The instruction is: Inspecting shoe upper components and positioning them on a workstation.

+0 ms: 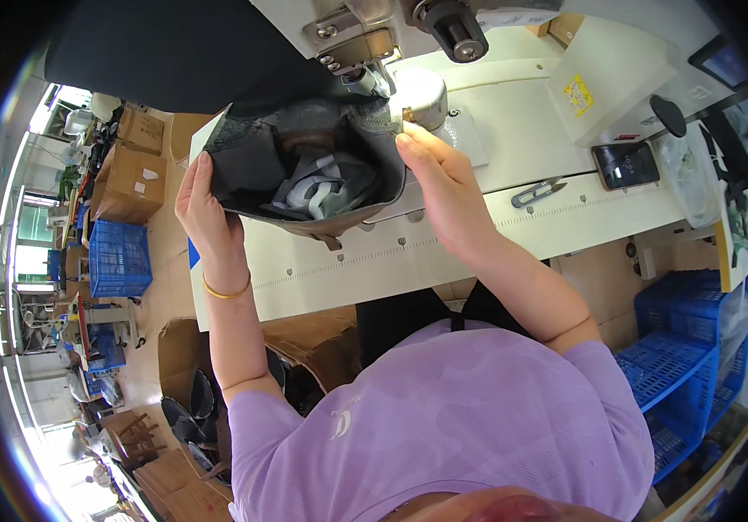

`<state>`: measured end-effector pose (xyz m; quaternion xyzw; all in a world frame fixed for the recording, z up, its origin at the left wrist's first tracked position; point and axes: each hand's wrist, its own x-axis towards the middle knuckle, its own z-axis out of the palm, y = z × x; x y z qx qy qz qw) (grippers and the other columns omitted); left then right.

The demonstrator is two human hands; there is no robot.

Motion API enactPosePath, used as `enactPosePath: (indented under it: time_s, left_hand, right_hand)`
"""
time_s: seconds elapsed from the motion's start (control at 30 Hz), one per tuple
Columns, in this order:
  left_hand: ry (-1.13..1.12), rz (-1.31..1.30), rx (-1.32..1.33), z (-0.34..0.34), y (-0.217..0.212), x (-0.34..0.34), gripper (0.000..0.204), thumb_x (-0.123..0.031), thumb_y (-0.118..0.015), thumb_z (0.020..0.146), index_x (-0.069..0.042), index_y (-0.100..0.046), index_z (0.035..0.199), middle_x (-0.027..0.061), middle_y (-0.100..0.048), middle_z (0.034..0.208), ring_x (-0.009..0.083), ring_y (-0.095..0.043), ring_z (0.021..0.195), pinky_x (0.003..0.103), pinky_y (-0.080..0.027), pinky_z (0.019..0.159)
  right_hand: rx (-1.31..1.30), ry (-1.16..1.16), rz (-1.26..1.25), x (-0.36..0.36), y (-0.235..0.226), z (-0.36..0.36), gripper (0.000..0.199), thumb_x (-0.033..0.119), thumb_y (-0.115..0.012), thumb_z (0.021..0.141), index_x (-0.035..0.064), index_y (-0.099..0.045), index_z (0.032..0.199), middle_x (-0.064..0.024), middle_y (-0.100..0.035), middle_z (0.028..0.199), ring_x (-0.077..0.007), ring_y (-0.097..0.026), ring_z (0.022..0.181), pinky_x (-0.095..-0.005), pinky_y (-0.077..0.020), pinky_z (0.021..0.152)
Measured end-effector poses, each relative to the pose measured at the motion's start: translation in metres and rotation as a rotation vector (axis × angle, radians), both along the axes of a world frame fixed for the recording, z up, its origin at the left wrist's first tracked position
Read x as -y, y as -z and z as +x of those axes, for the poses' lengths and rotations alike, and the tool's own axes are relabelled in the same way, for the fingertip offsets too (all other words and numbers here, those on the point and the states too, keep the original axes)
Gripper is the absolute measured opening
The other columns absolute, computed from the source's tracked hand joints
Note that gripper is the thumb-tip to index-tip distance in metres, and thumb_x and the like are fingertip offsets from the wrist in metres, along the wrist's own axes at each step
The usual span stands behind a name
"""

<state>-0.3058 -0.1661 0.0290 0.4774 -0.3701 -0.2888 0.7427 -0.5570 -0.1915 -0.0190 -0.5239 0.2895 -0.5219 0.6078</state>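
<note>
Your left hand (207,209) grips the left edge of a dark pouch (243,170), and your right hand (450,183) pinches its right edge; the pouch gapes at upper centre, crumpled grey cloth (348,184) inside, over the white table (304,283). Beyond, the sewing machine (374,22) fills the top; a blue crate (120,259) stands far left.

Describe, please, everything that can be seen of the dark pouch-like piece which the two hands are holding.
The dark pouch-like piece looks like soft leather or cloth, with its wide mouth open toward the camera. Crumpled grey and whitish material shows inside; a small brown tab sticks out at the lower rim. The left hand grips its left edge, the right hand its upper right edge. Held over the white table, it is close to the machine head; contact there is unclear.
</note>
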Motion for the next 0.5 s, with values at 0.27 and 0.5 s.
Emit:
enactPosePath:
  time_s: [0.27,0.5]
  left_hand:
    - [-0.079,-0.009,0.138,-0.006,0.013,0.0,0.04,-0.015,-0.05,0.096,0.006,-0.043,0.128,0.0141,-0.051,0.126,0.0195,-0.05,0.116,0.032,-0.039,0.099]
    - [-0.405,-0.37,1.081,-0.045,0.036,-0.023,0.041,-0.019,-0.053,0.091,0.003,-0.046,0.125,0.0182,-0.049,0.127,0.0317,-0.044,0.121,0.041,-0.03,0.105]
  right_hand:
    - [-0.043,-0.013,-0.009,-0.009,-0.013,-0.004,0.032,0.022,-0.049,0.097,-0.0027,-0.055,0.117,0.0081,-0.046,0.077,0.0009,-0.034,0.068,-0.0167,-0.0291,0.058]
    - [0.023,0.075,-0.087,-0.012,-0.005,0.0,0.029,0.018,-0.049,0.097,-0.0028,-0.053,0.117,0.0053,-0.046,0.076,-0.0017,-0.037,0.068,-0.0191,-0.0322,0.059]
